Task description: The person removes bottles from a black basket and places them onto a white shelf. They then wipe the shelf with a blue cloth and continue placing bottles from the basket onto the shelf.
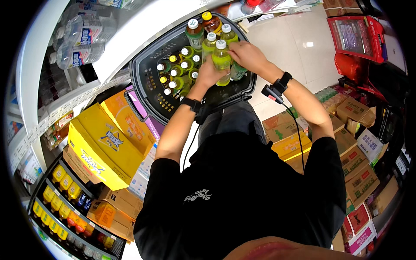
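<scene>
A black plastic shopping basket (pixel 145 58) lies before me with several capped drink bottles (pixel 187 65) standing in its left part. My left hand (pixel 208 75) is wrapped round a bottle of yellow-green drink (pixel 220 58) with a white cap, upright at the basket's right part. Curled fingers of my right hand (pixel 245 56) are against the right side of the bottle group; which bottle they touch is partly hidden. Just behind are more yellow-green bottles (pixel 209 45), a green-labelled bottle (pixel 195 35) and a yellow-capped bottle of brown drink (pixel 211 23).
White shelving (pixel 130 35) with large clear water bottles (pixel 84 35) runs along the left. A yellow carton (pixel 107 143) sits below it, near a black rack of drinks (pixel 58 201). Cardboard cartons (pixel 352 162) are piled at right beside the tiled floor (pixel 292 39). Cables hang from both wrist straps.
</scene>
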`<action>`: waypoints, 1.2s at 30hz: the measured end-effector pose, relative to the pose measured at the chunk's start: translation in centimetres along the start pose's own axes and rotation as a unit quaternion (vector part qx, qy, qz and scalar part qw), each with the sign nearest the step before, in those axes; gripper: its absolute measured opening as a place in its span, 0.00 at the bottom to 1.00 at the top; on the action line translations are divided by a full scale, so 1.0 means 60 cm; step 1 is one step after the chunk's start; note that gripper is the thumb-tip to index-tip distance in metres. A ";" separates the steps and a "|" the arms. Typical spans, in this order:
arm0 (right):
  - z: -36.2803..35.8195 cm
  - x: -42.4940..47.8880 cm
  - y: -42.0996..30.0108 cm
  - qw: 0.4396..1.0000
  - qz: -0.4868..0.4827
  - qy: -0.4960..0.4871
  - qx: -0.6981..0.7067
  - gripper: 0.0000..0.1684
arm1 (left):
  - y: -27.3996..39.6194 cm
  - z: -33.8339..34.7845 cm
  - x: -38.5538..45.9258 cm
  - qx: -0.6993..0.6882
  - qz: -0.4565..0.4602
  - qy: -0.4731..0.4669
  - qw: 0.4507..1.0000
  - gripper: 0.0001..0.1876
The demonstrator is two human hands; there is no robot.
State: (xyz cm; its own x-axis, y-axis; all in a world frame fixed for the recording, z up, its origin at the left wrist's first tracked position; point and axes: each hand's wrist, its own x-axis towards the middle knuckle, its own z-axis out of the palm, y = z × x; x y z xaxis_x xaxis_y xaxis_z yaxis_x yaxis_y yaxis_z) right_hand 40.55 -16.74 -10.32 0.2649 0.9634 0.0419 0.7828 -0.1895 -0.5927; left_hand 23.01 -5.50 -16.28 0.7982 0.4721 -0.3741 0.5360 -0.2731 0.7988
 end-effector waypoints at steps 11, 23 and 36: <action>-0.034 -0.029 0.044 0.994 0.078 0.018 0.077 0.11 | -0.065 0.001 0.018 0.107 -0.058 -0.115 0.986 0.48; -0.347 0.115 -0.303 0.963 -0.261 0.001 0.067 0.08 | 0.346 -0.360 -0.195 0.056 0.266 0.125 0.954 0.09; -0.605 0.489 -0.631 0.875 -0.368 0.112 -0.294 0.12 | 0.379 -0.774 -0.202 0.131 0.258 0.583 0.759 0.09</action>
State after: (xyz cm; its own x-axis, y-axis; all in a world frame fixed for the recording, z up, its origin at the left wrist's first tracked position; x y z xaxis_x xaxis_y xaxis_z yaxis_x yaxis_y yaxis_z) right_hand 39.13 11.82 42.54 -0.3798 0.8173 0.4334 0.9251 0.3377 0.1737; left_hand 12.73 21.48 28.29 0.2174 0.6251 0.7496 0.3936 -0.7589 0.5188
